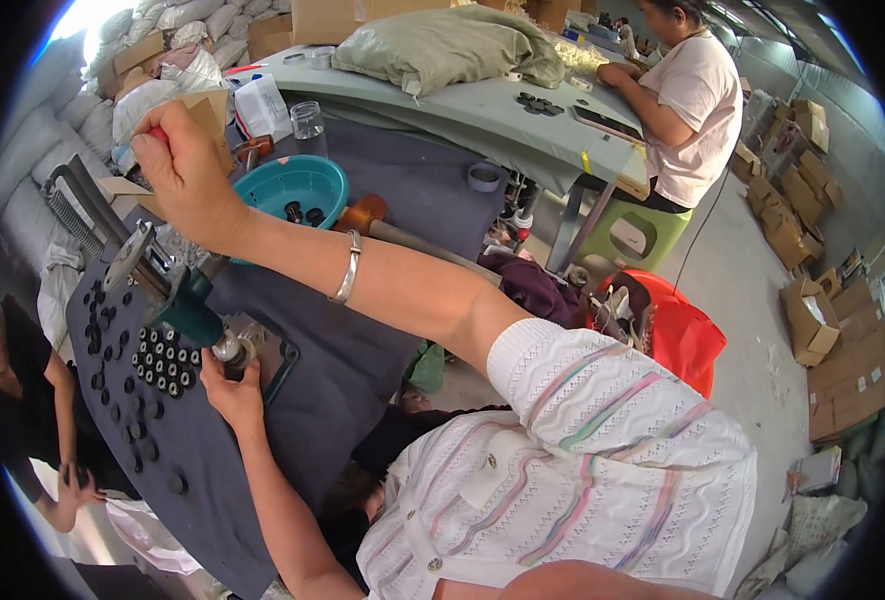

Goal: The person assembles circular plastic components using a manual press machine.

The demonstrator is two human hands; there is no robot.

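Observation:
A green hand press (pixel 190 308) with a steel column stands on the cloth-covered table at the left. Raised above it, my right hand (pixel 177 170) is closed round the red knob (pixel 157 134) of its lever. My left hand (pixel 234 398) is at the foot of the press, thumb and fingers pinching a small dark round piece (pixel 233 370) below the silver ram (pixel 228 347). The fingers partly cover that piece. Left of the press, several small black round parts with pale centres (pixel 165 362) sit in close rows. More plain black round parts (pixel 134 430) lie scattered nearby.
A teal plastic basin (pixel 292 180) holding black parts, a glass jar (pixel 307 122) and a tape roll (pixel 483 177) are beyond the press. One person (pixel 692 110) sits at the far table; another (pixel 32 390) is at the left edge. Cartons (pixel 812 320) line the right.

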